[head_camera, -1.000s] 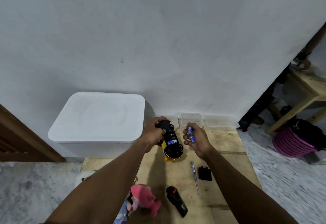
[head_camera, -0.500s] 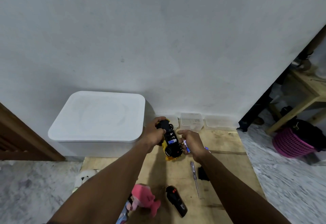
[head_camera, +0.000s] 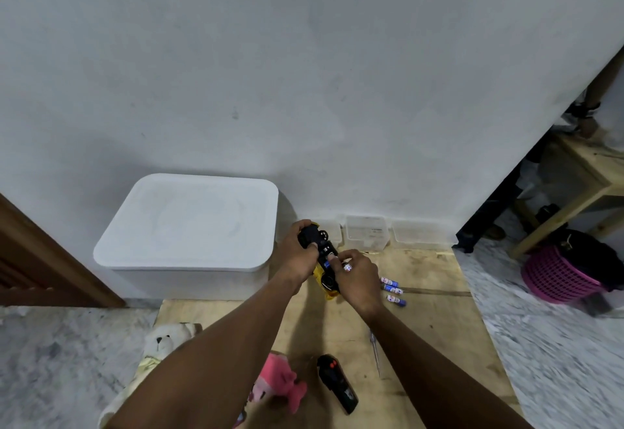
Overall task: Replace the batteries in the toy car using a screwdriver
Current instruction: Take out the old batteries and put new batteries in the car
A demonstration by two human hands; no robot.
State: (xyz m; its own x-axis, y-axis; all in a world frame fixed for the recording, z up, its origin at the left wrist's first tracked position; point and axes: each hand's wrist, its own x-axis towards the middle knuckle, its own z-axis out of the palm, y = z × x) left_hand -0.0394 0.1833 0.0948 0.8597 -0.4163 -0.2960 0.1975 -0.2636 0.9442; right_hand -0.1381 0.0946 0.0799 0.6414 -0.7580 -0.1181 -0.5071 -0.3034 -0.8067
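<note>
Left hand (head_camera: 297, 256): wrapped around the far end of the toy car (head_camera: 322, 264), holding it upside down above the wooden board (head_camera: 435, 320).
Right hand (head_camera: 358, 276): fingers closed on a battery (head_camera: 347, 266), fingertip pressing at the open underside of the car.
Toy car: yellow body, black underside up, tilted, between both hands.
Loose batteries (head_camera: 393, 290): three, lying on the board just right of the right hand.
Screwdriver (head_camera: 375, 354): lying on the board, partly hidden by the right forearm.
Remote control (head_camera: 337, 383): black, near the board's front edge.
Pink soft toy (head_camera: 280, 381): left of the remote.
White teddy (head_camera: 165, 340): at the board's left edge.
White box (head_camera: 189, 226): against the wall, left of the car.
</note>
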